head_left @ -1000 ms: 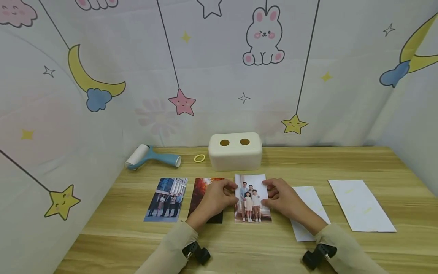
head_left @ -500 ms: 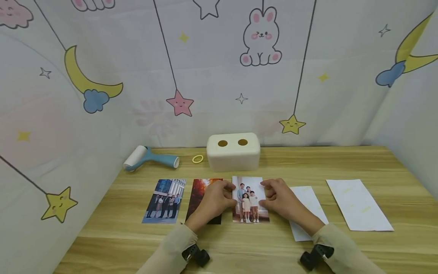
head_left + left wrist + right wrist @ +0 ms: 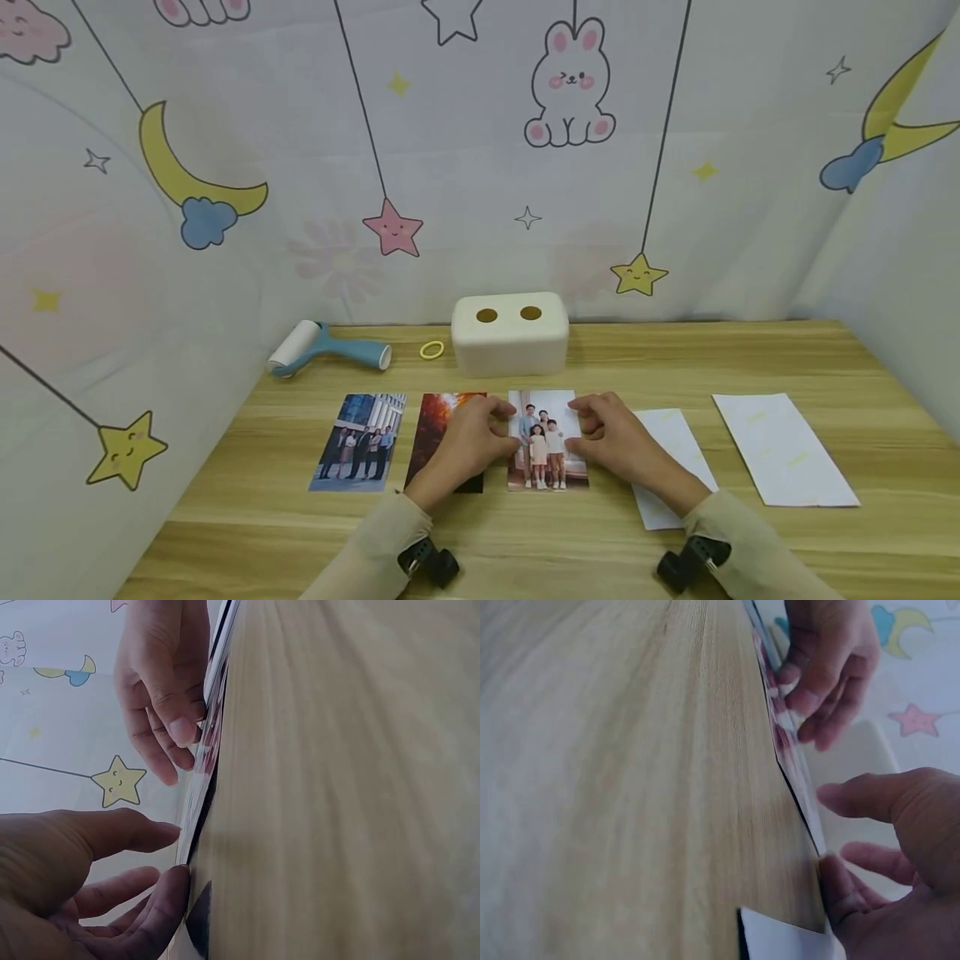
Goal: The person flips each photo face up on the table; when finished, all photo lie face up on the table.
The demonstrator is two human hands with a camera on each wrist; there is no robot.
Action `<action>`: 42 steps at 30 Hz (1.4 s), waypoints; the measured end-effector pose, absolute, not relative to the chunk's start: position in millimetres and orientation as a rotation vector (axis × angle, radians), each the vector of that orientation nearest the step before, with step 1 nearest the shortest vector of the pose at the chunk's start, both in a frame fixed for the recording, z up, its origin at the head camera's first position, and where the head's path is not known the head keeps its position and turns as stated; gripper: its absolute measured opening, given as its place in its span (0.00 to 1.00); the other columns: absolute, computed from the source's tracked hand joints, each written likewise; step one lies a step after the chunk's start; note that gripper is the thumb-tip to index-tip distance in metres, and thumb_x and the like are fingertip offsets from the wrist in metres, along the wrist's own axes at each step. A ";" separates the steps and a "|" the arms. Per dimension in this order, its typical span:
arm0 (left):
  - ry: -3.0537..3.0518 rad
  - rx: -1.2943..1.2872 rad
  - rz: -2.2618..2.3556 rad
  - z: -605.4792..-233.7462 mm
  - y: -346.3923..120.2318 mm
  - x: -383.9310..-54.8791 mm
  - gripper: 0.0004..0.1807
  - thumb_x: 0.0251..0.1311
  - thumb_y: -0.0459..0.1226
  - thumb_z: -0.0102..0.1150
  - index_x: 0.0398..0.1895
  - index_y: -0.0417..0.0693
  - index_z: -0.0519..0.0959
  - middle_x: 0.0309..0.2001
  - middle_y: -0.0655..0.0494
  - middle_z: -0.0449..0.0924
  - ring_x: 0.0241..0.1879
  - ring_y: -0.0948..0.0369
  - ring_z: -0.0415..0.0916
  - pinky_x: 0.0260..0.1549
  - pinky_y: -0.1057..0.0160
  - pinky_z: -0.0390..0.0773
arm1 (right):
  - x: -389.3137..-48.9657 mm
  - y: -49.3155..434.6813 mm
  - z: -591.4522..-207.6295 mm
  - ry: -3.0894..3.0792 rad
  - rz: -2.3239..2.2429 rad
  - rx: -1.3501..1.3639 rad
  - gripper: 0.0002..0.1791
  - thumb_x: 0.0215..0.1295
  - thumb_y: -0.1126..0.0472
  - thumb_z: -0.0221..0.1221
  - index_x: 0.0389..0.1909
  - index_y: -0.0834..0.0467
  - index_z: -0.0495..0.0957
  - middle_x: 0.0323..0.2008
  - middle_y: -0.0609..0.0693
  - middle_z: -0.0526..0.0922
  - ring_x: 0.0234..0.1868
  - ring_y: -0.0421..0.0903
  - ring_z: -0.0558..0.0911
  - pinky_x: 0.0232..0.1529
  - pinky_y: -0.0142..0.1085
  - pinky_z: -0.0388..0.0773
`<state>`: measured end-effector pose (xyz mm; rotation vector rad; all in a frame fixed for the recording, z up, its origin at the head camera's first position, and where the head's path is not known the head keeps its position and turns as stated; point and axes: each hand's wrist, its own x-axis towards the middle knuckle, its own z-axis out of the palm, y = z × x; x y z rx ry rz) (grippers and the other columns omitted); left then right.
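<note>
In the head view a family photo (image 3: 542, 462) lies between my two hands, in line with two other prints. My left hand (image 3: 471, 442) is at its left edge, over part of a red autumn photo (image 3: 435, 425). At the opposite edge is my right hand (image 3: 611, 437). Thumb and index finger of each hand stand apart in the wrist views, with the index fingertips low at the photo's sides. The photo appears nearly edge-on (image 3: 196, 806) in the left wrist view. Further left lies a photo of a group in suits (image 3: 358, 442).
A white sheet (image 3: 671, 442) lies partly under my right forearm, and a larger white sheet (image 3: 783, 450) is further right. Along the back stand a cream box with two holes (image 3: 510, 346), a yellow ring (image 3: 432, 350) and a blue-handled lint roller (image 3: 330, 346). A patterned curtain hangs behind.
The family photo's far edge has come slightly down toward me, more level with the neighbouring prints. Both hands stay at its sides. The whole head view has shifted a little.
</note>
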<state>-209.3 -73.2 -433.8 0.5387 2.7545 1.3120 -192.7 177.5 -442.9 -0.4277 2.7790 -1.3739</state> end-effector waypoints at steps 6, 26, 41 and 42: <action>2.721 0.513 1.396 -430.2 -67.4 -205.3 0.21 0.58 0.31 0.77 0.54 0.36 0.83 0.49 0.44 0.84 0.43 0.51 0.87 0.35 0.58 0.85 | -191.9 180.7 -441.8 2.764 -1.385 -0.454 0.23 0.69 0.62 0.71 0.60 0.67 0.80 0.49 0.57 0.79 0.45 0.49 0.82 0.46 0.44 0.83; 2.534 0.639 1.564 -418.0 -3.7 -192.4 0.20 0.61 0.32 0.74 0.57 0.39 0.83 0.55 0.46 0.83 0.49 0.53 0.86 0.41 0.64 0.84 | -194.5 244.6 -408.9 2.821 -1.435 -0.568 0.26 0.74 0.62 0.67 0.68 0.67 0.75 0.62 0.65 0.80 0.57 0.60 0.83 0.55 0.46 0.83; 2.460 0.692 1.513 -413.5 38.9 -182.2 0.23 0.59 0.36 0.78 0.58 0.43 0.84 0.55 0.53 0.83 0.47 0.66 0.83 0.41 0.70 0.80 | -196.2 304.6 -416.1 2.866 -1.306 -0.603 0.25 0.70 0.64 0.70 0.65 0.67 0.77 0.61 0.63 0.82 0.60 0.64 0.81 0.54 0.41 0.84; 2.464 0.699 1.506 -413.5 41.5 -181.7 0.23 0.58 0.36 0.79 0.58 0.43 0.84 0.54 0.53 0.83 0.47 0.66 0.83 0.41 0.71 0.79 | -195.7 306.9 -416.5 2.866 -1.297 -0.596 0.25 0.70 0.63 0.70 0.65 0.67 0.78 0.61 0.63 0.82 0.60 0.63 0.81 0.54 0.40 0.84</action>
